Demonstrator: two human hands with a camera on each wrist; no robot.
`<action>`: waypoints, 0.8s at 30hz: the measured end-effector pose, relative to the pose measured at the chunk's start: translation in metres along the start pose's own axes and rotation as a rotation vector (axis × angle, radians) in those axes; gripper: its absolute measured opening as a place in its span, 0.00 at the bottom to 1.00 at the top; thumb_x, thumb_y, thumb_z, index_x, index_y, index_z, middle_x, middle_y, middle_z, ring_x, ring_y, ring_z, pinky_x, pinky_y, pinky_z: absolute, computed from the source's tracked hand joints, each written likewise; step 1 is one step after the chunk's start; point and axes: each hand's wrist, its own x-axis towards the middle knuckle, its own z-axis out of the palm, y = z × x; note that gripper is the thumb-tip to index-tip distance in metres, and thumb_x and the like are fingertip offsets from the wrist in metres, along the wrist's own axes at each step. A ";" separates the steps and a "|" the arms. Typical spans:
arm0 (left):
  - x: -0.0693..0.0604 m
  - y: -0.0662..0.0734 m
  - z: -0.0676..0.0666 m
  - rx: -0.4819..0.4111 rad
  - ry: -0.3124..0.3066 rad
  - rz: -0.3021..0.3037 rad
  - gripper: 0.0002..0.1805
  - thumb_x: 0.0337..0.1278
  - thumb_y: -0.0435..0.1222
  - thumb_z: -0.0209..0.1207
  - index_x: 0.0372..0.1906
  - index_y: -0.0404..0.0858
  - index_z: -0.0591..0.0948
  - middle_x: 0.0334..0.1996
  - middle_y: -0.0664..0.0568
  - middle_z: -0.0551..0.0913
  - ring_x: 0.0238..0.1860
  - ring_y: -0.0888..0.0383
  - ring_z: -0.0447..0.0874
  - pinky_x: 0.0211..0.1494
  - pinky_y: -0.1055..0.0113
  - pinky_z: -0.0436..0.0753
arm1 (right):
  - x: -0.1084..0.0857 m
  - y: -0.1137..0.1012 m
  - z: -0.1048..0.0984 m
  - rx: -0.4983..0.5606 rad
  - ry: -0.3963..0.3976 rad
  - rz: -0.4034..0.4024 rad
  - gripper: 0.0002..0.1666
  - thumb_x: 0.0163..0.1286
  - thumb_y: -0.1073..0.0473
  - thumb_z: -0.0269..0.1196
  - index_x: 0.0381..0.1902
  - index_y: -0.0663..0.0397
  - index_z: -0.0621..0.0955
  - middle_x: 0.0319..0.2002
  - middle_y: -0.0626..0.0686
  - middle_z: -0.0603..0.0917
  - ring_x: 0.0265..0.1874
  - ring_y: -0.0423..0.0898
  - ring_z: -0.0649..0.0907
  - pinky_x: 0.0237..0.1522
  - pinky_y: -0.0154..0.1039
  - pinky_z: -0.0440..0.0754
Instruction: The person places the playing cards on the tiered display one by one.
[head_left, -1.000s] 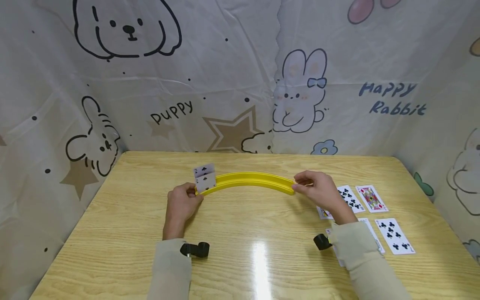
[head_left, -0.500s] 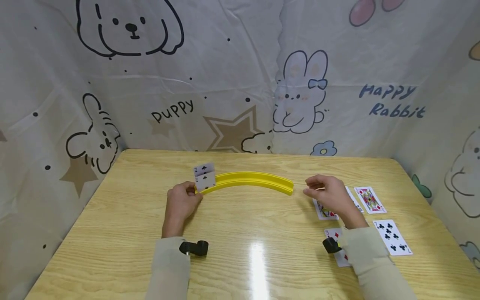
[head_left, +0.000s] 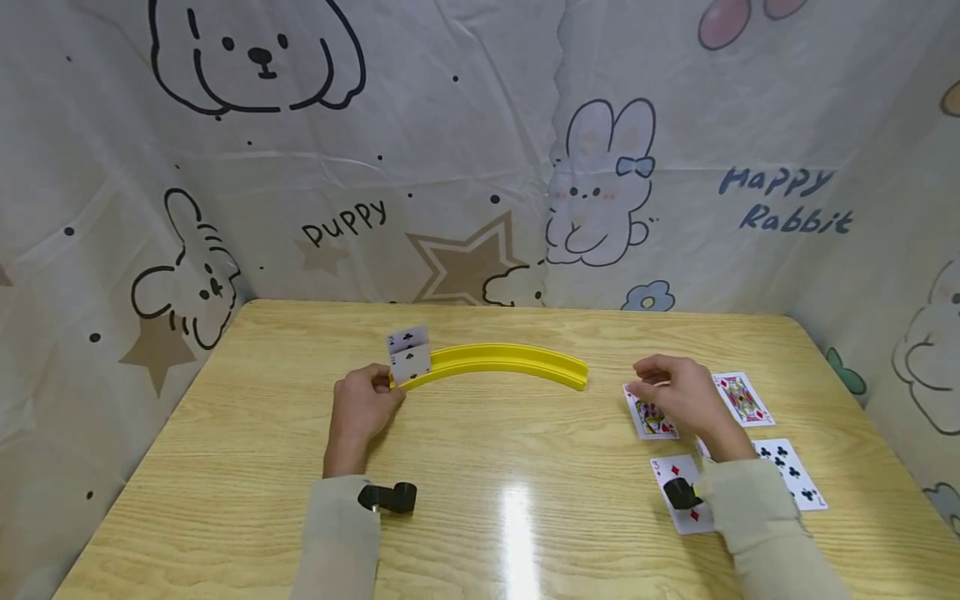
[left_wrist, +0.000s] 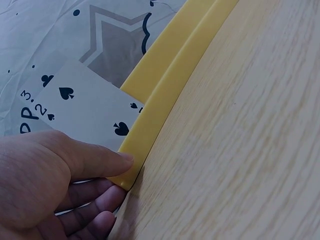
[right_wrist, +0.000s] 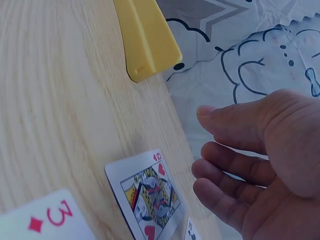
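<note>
My left hand (head_left: 365, 404) grips the left end of a curved yellow playing-card holder (head_left: 510, 358), thumb on its front side in the left wrist view. Two cards stand in the groove beside that hand: a two of spades (left_wrist: 82, 100) in front and a three of clubs (head_left: 407, 337) behind it. Over the loose cards on the right, my right hand (head_left: 678, 396) hovers with relaxed fingers and holds nothing. Nearest to it lies a queen of hearts (right_wrist: 152, 192), partly covered by the hand in the head view.
Also face up on the wooden table (head_left: 517, 450) are a three of diamonds (head_left: 673, 479), a seven of clubs (head_left: 798, 475) and a red face card (head_left: 744, 398). The right arm hides other cards. A printed cloth (head_left: 465, 167) hangs behind the table.
My right hand has let go of the holder's right end and moved right, over the loose cards. The left hand, holder and its two cards stay in place.
</note>
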 end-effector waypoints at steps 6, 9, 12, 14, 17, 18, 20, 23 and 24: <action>0.000 0.001 -0.001 0.001 0.002 -0.001 0.21 0.56 0.32 0.69 0.55 0.30 0.82 0.43 0.40 0.84 0.43 0.49 0.82 0.48 0.55 0.80 | -0.001 0.008 -0.004 -0.035 0.009 0.000 0.23 0.66 0.58 0.69 0.54 0.67 0.81 0.42 0.57 0.84 0.43 0.53 0.81 0.43 0.46 0.78; 0.000 0.001 0.000 0.006 0.007 0.002 0.21 0.55 0.32 0.69 0.55 0.30 0.83 0.42 0.41 0.84 0.42 0.49 0.82 0.47 0.55 0.81 | -0.001 0.014 -0.005 -0.048 0.013 -0.004 0.22 0.66 0.59 0.69 0.53 0.68 0.81 0.41 0.57 0.85 0.42 0.53 0.82 0.43 0.46 0.78; 0.000 0.001 0.000 0.005 0.009 0.006 0.21 0.55 0.31 0.69 0.55 0.29 0.83 0.42 0.41 0.84 0.42 0.49 0.82 0.47 0.55 0.81 | 0.000 0.019 -0.006 -0.057 0.014 -0.006 0.22 0.66 0.59 0.69 0.53 0.69 0.81 0.41 0.58 0.85 0.41 0.53 0.82 0.44 0.49 0.78; 0.000 0.000 0.000 0.005 0.006 0.007 0.21 0.55 0.31 0.69 0.55 0.29 0.82 0.42 0.41 0.84 0.42 0.49 0.82 0.47 0.55 0.81 | 0.001 0.022 -0.007 -0.073 0.020 -0.007 0.22 0.66 0.60 0.69 0.53 0.70 0.81 0.41 0.59 0.85 0.41 0.54 0.82 0.45 0.50 0.78; 0.000 0.000 -0.001 0.002 0.001 0.013 0.21 0.56 0.31 0.69 0.55 0.29 0.82 0.42 0.40 0.84 0.42 0.49 0.83 0.47 0.54 0.81 | 0.002 0.025 -0.008 -0.091 0.024 -0.001 0.22 0.66 0.60 0.68 0.52 0.71 0.81 0.42 0.61 0.85 0.42 0.55 0.82 0.46 0.52 0.78; 0.000 -0.001 -0.001 0.002 0.001 0.015 0.21 0.56 0.31 0.69 0.55 0.29 0.82 0.42 0.40 0.84 0.42 0.49 0.83 0.47 0.54 0.81 | 0.002 0.026 -0.008 -0.097 0.024 0.003 0.22 0.66 0.60 0.68 0.52 0.71 0.81 0.42 0.61 0.85 0.42 0.55 0.82 0.46 0.53 0.78; 0.000 -0.001 0.000 0.002 0.003 0.017 0.21 0.55 0.31 0.69 0.55 0.29 0.82 0.42 0.40 0.84 0.42 0.49 0.83 0.47 0.54 0.81 | 0.003 0.028 -0.009 -0.104 0.018 0.014 0.22 0.67 0.60 0.68 0.53 0.71 0.80 0.43 0.62 0.84 0.43 0.56 0.82 0.47 0.54 0.79; 0.000 0.000 0.000 0.001 0.004 0.014 0.21 0.55 0.31 0.69 0.55 0.29 0.82 0.42 0.40 0.84 0.42 0.49 0.83 0.47 0.55 0.81 | 0.003 0.030 -0.009 -0.116 0.001 0.029 0.23 0.67 0.60 0.68 0.53 0.72 0.80 0.44 0.63 0.84 0.43 0.56 0.81 0.48 0.54 0.78; 0.000 0.000 0.000 0.000 0.003 0.011 0.21 0.55 0.31 0.69 0.55 0.29 0.82 0.42 0.40 0.84 0.42 0.49 0.83 0.47 0.55 0.81 | 0.004 0.031 -0.009 -0.119 -0.004 0.033 0.23 0.67 0.60 0.68 0.53 0.72 0.80 0.44 0.63 0.84 0.43 0.56 0.81 0.48 0.55 0.78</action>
